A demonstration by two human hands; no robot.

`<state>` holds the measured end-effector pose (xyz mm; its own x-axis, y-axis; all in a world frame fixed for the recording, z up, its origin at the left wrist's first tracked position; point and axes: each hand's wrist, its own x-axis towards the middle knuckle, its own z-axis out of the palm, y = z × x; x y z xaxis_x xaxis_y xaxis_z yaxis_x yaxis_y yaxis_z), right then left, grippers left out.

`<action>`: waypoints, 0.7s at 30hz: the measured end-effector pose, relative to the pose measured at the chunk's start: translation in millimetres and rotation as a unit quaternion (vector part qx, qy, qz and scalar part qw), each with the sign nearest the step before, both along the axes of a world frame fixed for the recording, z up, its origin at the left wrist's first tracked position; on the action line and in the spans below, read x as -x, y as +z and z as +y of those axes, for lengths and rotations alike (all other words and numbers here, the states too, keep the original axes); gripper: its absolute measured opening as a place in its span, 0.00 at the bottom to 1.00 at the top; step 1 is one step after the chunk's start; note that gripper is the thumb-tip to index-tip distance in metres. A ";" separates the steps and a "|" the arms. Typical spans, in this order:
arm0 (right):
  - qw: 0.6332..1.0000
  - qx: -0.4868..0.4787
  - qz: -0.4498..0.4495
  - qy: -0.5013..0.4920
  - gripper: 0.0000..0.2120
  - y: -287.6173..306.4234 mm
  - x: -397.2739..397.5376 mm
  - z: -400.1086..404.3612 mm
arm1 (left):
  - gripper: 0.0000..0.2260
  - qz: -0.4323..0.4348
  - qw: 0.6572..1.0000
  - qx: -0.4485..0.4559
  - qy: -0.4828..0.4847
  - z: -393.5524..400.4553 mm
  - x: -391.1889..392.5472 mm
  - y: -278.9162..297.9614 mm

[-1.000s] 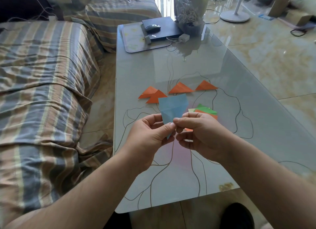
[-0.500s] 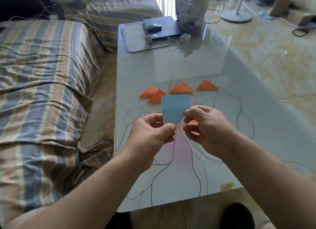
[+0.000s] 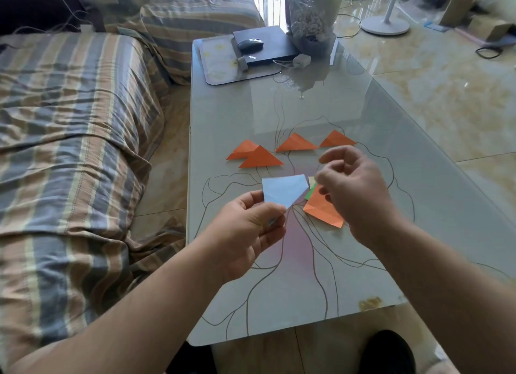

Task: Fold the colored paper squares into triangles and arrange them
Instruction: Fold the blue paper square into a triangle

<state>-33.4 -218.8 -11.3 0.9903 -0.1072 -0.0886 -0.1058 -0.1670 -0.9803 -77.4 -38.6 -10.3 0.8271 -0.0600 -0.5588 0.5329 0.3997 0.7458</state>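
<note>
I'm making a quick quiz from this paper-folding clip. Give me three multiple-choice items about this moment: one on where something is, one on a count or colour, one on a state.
1. Where does the computer mouse sit?
A. on the dark laptop at the table's far end
B. on the sofa
C. beside the paper stack

2. How many folded orange triangles lie in the row on the table?
A. two
B. four
C. six

3. What is the right hand doing?
A. pinching the blue paper
B. pressing a triangle flat
C. holding nothing, above the paper stack

Answers:
1. A: the mouse rests on the laptop.
2. B: four orange triangles show, the two leftmost overlapping.
3. C: only the left hand pinches the blue paper; the right hand hangs over the stack, fingers loosely curled.
</note>
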 end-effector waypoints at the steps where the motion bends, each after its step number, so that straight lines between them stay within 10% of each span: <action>1: 0.994 0.082 -0.060 0.046 0.11 -0.6 1.2 -2.4 | 0.15 0.009 1.000 0.014 0.005 0.9 -0.6 0.7; 5: 0.904 0.315 -0.202 0.204 0.13 -11.8 4.5 -5.1 | 0.19 0.036 0.997 0.057 0.022 5.9 -4.0 5.2; 10: 0.909 0.297 -0.229 0.179 0.05 -10.4 2.9 -3.4 | 0.15 0.065 0.992 0.102 0.024 13.1 -7.1 15.0; 14: 0.901 0.322 -0.209 0.204 0.07 -9.7 3.5 -2.5 | 0.06 -0.002 0.990 -0.137 -0.013 22.4 -14.3 13.6; 17: 0.890 0.350 -0.199 0.215 0.06 -10.4 6.5 1.9 | 0.08 -0.176 0.917 -0.351 -0.066 28.5 -13.3 7.2; 21: 0.887 0.355 -0.204 0.211 0.02 -9.1 8.7 6.0 | 0.03 -0.329 0.734 -0.574 -0.156 27.8 -7.0 -5.1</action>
